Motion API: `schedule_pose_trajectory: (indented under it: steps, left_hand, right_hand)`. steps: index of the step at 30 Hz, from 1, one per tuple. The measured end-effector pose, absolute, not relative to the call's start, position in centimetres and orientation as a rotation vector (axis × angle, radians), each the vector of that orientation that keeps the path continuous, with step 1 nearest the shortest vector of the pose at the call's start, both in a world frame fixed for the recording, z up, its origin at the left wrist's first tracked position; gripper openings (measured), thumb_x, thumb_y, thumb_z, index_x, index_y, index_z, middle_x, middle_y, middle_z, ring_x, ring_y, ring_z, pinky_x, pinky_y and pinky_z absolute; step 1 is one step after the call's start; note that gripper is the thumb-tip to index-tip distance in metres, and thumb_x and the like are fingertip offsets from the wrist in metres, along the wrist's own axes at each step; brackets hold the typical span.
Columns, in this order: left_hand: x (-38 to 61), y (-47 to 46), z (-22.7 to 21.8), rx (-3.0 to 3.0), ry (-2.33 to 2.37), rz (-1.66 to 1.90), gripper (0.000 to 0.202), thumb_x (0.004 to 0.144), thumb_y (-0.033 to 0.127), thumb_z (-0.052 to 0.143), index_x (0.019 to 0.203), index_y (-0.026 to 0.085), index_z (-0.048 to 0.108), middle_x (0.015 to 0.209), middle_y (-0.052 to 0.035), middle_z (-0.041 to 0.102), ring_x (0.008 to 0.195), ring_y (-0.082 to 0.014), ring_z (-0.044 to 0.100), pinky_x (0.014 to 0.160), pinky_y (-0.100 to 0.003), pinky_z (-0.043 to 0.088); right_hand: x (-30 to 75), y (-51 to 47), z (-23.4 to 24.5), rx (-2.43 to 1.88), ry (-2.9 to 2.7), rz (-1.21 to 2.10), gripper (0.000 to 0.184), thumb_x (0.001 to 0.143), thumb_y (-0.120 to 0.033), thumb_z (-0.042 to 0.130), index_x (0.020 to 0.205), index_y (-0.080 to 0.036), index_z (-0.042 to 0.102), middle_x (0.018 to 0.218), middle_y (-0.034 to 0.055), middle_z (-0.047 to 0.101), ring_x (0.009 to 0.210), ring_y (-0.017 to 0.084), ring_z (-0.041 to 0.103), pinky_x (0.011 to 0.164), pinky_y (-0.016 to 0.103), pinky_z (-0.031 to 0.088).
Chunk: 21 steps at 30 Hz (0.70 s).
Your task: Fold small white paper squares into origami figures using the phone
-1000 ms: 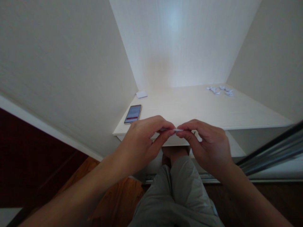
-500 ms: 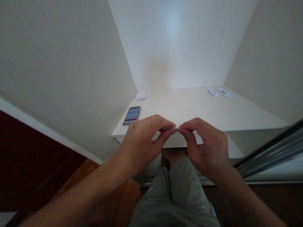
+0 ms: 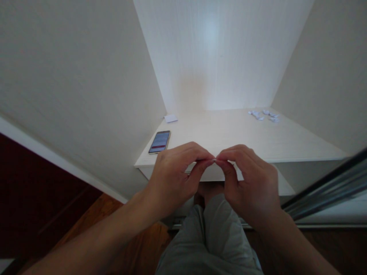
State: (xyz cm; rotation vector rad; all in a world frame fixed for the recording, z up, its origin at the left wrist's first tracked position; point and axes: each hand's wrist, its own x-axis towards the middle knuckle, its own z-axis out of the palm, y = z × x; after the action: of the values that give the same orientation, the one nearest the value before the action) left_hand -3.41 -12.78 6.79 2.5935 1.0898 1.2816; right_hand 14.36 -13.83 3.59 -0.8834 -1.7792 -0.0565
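Note:
My left hand (image 3: 179,172) and my right hand (image 3: 249,177) meet fingertip to fingertip above the front edge of a white shelf (image 3: 223,131). Each pinches thumb against forefinger on a small piece of white paper (image 3: 214,160), of which only a sliver shows between the tips. Most of the paper is hidden by my fingers. Several small crumpled or folded paper bits (image 3: 259,114) lie at the far right of the shelf. A flat white paper stack or folded sheet (image 3: 171,118) rests in the far left corner.
A phone (image 3: 159,141) with its screen lit lies at the shelf's left edge, just beyond my left hand. Pale panels stand left, right and behind. A dark-edged sliding door or frame (image 3: 329,191) is at right. My legs (image 3: 212,236) are below the shelf.
My fingertips have come closer together, and less of the paper shows between them. The view has shifted slightly; the phone and paper bits stay where they were on the shelf.

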Motion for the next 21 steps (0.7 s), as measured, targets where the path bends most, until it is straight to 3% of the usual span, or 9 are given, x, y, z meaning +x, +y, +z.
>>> schedule_pose_trajectory:
  steps: [6,21]
  left_hand:
    - [-3.4,-12.6,6.9,2.471,1.188,1.213,0.006,0.091,0.024,0.070,0.091,0.023,0.076,0.088,0.0013,0.080,0.076,-0.0124,0.072,0.069,-0.023,0.055]
    - [-3.8,-12.2,6.6,2.566,1.141,1.149,0.009,0.091,0.018,0.065,0.086,0.018,0.072,0.082,-0.0008,0.074,0.074,-0.0126,0.067,0.067,-0.024,0.052]
  right_hand:
    - [14.4,-13.4,3.0,-0.846,-1.704,-0.139,0.019,0.087,-0.003,0.054,0.085,-0.019,0.064,0.080,0.0055,0.070,0.077,0.019,0.063,0.072,0.033,0.048]
    - [14.5,-13.0,2.4,-0.895,-1.703,0.008,0.015,0.087,-0.006,0.058,0.081,-0.018,0.064,0.077,0.0045,0.069,0.074,0.017,0.063,0.069,0.029,0.047]
